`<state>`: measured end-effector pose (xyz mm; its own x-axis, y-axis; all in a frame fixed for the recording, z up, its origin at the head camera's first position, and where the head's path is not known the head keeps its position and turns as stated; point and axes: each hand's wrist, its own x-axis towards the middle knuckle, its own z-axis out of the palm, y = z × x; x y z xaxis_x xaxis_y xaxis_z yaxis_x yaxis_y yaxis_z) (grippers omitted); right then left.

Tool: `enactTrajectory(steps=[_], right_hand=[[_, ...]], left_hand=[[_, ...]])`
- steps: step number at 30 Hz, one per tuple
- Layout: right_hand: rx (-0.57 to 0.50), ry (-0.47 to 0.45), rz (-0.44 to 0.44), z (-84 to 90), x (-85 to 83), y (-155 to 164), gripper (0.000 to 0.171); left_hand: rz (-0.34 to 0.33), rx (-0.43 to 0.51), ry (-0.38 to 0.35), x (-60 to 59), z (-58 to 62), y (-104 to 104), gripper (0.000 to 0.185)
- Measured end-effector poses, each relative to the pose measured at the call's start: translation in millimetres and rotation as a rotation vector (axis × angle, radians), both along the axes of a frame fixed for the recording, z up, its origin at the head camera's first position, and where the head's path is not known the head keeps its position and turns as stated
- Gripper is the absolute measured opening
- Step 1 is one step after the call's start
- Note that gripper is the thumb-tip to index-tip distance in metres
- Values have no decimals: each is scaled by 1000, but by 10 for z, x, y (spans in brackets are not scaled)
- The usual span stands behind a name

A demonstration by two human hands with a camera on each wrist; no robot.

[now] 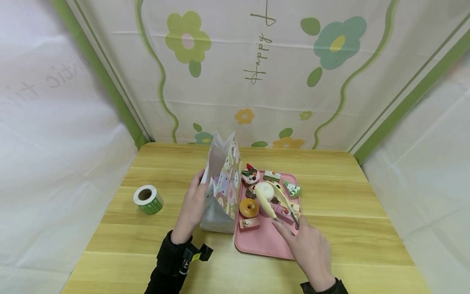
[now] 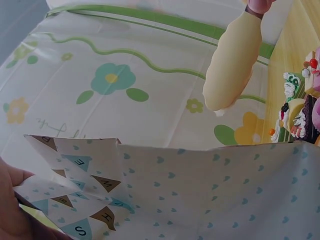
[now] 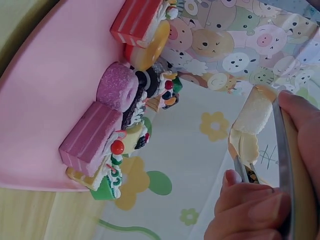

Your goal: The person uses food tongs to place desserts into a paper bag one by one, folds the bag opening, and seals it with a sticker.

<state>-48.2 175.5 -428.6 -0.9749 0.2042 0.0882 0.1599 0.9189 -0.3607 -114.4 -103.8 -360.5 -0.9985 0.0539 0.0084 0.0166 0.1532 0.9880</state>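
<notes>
The right hand (image 1: pixel 312 251), nearest the head camera, is closed about the handles of a pair of tongs (image 1: pixel 264 203), whose cream-coloured tips hold a white rounded piece (image 1: pixel 265 190) between them, above the pink tray (image 1: pixel 262 241). On the tray sit an orange-glazed doughnut (image 1: pixel 243 213), a red cake slice (image 1: pixel 249 223), a purple cake slice (image 1: pixel 284 214) and other small decorated sweets. The left hand (image 1: pixel 191 208) grips the side of a printed paper bag (image 1: pixel 230 179), which stands open-topped on the wooden table (image 1: pixel 349 228), just beside the tray. Left of that hand stands a roll of green labels (image 1: pixel 152 206); a flower-patterned curtain (image 1: pixel 216 90) hangs behind.
</notes>
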Motion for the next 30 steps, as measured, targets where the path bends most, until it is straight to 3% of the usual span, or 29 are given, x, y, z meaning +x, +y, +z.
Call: enactTrajectory(steps=[17, 30], right_hand=[[38, -4, 10, 86, -39, -52, 88], [60, 129, 45, 194, -118, -107, 76]], left_hand=[[13, 3, 12, -15, -35, 2, 45], [12, -5, -4, -11, -33, -1, 46]])
